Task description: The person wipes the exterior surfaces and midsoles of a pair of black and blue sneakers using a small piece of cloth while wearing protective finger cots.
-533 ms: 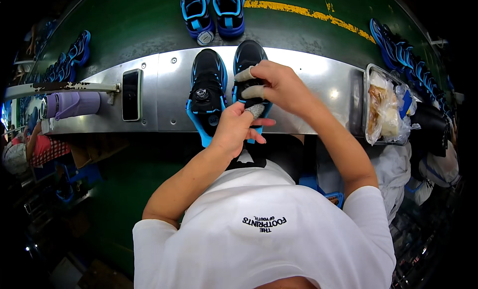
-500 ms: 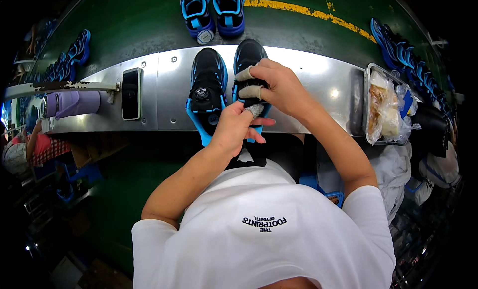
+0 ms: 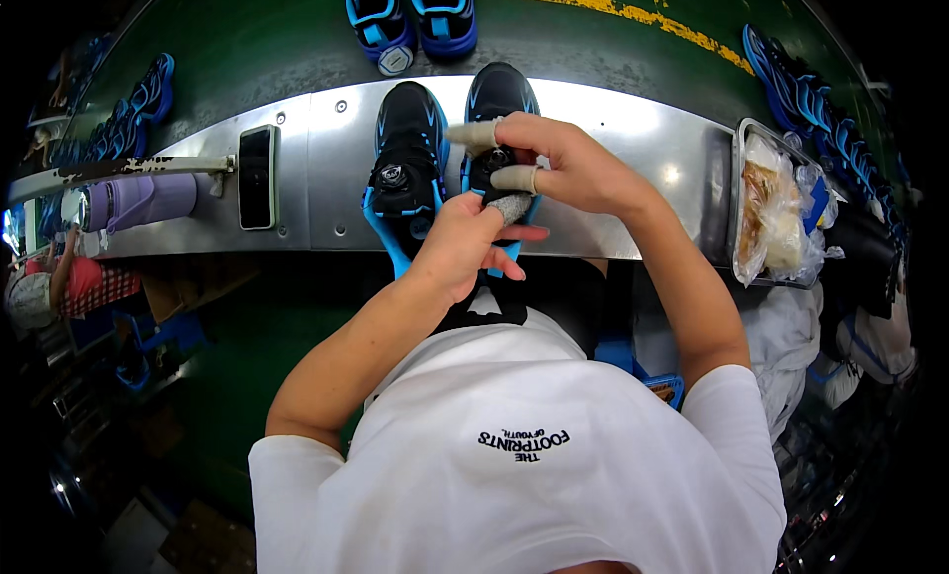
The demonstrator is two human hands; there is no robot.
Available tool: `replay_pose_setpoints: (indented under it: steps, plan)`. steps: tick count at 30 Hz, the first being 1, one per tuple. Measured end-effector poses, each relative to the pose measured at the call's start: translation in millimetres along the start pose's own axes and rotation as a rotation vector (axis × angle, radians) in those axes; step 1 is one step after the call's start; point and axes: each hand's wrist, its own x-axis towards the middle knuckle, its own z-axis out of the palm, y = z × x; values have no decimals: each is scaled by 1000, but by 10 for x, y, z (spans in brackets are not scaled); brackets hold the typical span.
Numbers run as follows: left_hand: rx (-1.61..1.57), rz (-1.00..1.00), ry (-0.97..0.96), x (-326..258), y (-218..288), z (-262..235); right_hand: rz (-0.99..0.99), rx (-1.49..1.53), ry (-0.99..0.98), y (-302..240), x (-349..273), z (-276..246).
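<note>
On the metal ledge, dead centre: pair of black-and-blue shoes, side by side, toes pointing away from you.
L shoe (image 3: pixel 405 164): round dial on the tongue, no hand on it, blue heel tab hangs toward you.
R shoe (image 3: pixel 497 104): mostly hidden under both yr hands; only toe shows.
Yr left hand (image 3: pixel 465 243): at the heel end of R shoe, fingers curled together round a grey taped fingertip; can't tell if it's gripping the shoe itself.
Yr right hand (image 3: pixel 563 164): over R shoe's tongue, index w/ beige tape stretched out, other fingers bent, pinching at the dial area.
Phone (image 3: pixel 257 164): dark, flat on ledge, left of shoes.
Purple roll (image 3: pixel 138 200): far left.
Tray (image 3: pixel 743 139): right end, plastic bags inside.
Second pair (image 3: pixel 413 15): blue, on green belt beyond ledge.
</note>
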Motion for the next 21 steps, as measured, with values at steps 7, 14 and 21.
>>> replay_pose_setpoints:
  steps: [7,14,21]
  plan:
    - [0,15,-15,-2,6,-20,33,58,22,-138,-2,-12]
    - [-16,-1,-43,15,3,-12,-85,-262,217,25,-44,148]
    - [-13,-11,-7,-3,45,6,-118,-7,64,53,30,33]
